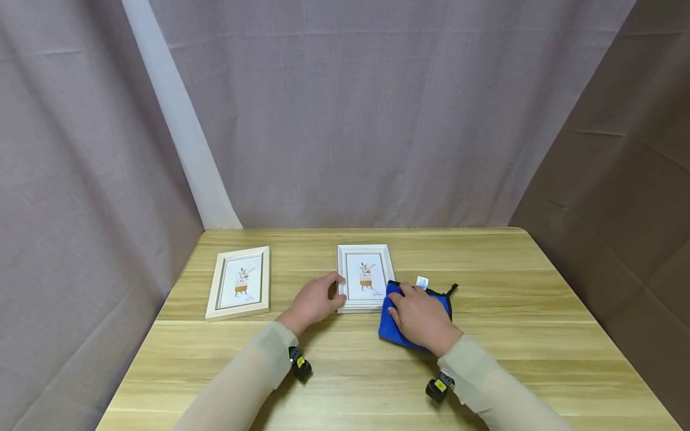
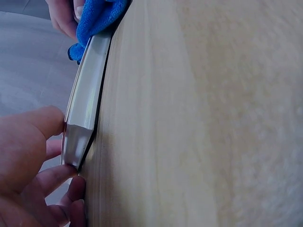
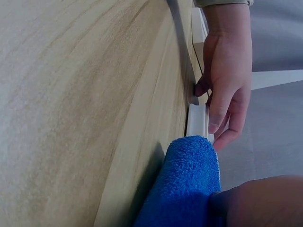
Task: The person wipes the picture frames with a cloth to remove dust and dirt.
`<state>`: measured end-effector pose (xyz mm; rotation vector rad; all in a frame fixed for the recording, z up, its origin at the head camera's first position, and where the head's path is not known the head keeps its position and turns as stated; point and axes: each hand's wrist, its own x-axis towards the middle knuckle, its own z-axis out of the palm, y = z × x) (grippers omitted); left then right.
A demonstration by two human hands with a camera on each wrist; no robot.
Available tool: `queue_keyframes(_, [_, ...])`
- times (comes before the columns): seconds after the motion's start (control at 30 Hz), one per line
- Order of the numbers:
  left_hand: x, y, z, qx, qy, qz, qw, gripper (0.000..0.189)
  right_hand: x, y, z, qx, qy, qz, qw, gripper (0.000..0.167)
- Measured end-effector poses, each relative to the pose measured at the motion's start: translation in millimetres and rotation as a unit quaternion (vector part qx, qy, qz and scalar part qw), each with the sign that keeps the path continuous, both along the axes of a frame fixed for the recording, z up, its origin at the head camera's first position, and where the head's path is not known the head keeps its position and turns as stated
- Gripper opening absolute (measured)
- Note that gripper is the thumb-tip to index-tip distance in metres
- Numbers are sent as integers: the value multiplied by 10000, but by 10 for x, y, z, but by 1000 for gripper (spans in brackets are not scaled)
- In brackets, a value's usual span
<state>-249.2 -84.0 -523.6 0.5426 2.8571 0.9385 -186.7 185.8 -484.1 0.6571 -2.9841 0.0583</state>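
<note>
A white picture frame [image 1: 364, 278] with a potted-plant print lies face up on the wooden table. My left hand [image 1: 317, 299] is at its left edge; in the left wrist view the thumb [image 2: 46, 119] touches the top rim and the fingers lie against the side and lower edge. My right hand [image 1: 423, 317] holds a folded blue cloth [image 1: 389, 326] with black edging and a white tag over the frame's lower right corner. The plush cloth [image 3: 189, 161] bulges past the frame's edge in the right wrist view, and most of the right fingers are hidden there.
A cream picture frame [image 1: 213, 296] with a similar print lies to the left on the table [image 1: 507, 383]. Grey curtains [image 1: 377, 120] hang behind and at the sides. Each wrist wears a small black camera [image 1: 436, 389].
</note>
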Motion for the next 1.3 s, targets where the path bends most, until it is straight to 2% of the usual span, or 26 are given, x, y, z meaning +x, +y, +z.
queue_keyframes(0.53, [-3,-1,20,19,16,-38,10000,41,-130,-13,30,40,-172,-66,9998,38])
queue_keyframes(0.93, [-8,-2,-13,69,75,-67,9999,40,-255,-37,36,103,-227,-140,9996,38])
queue_keyframes(1.3, [16,4,-4,67,14,-38,10000,41,-387,-60,67,354,-203,-147,9991,37])
